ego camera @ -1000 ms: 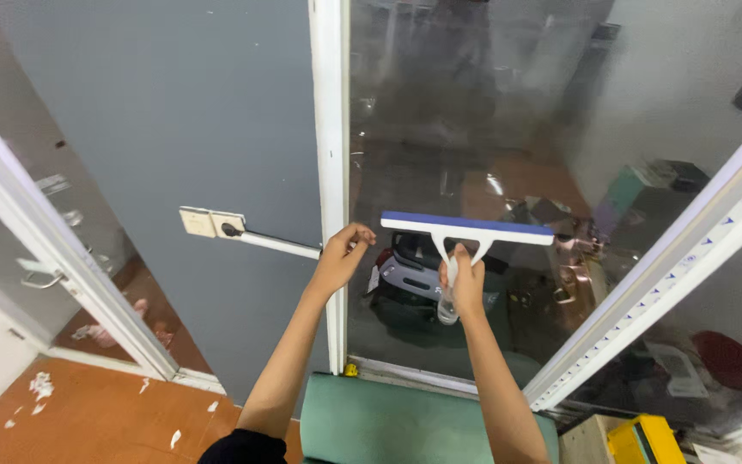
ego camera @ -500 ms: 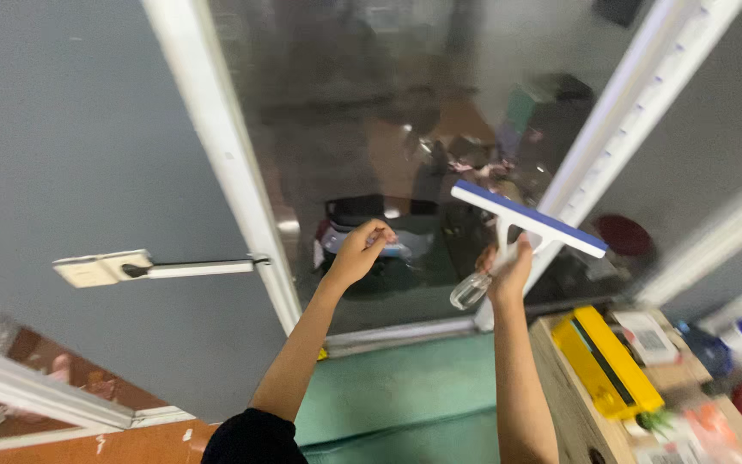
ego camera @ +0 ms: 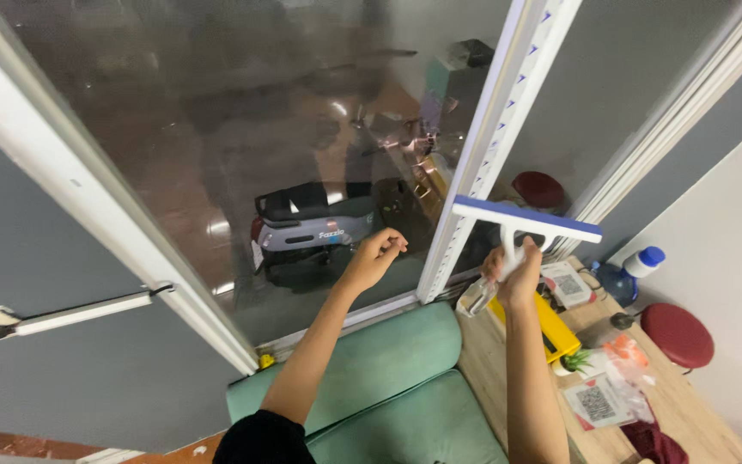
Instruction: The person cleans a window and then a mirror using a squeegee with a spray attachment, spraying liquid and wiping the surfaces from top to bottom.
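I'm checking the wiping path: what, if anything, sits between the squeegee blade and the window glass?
Nothing visible does. The right hand holds the squeegee up by its handle, its blue blade overlapping the white window frame. The glass pane to its left is bare. The left hand hovers near the pane's lower part, below the blade's level.

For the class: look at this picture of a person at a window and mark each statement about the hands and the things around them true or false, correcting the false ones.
1. The right hand holds a squeegee with a blue blade. True.
2. The left hand grips a cloth. False: it is empty, fingers curled, close to the glass.
3. A green sofa stands below the window. True.
4. The squeegee blade lies flat on the sofa. False: it is held up by the white frame.
5. A red stool stands beside the wooden table. True.
6. The bottle on the table has a red cap. False: its cap is blue.
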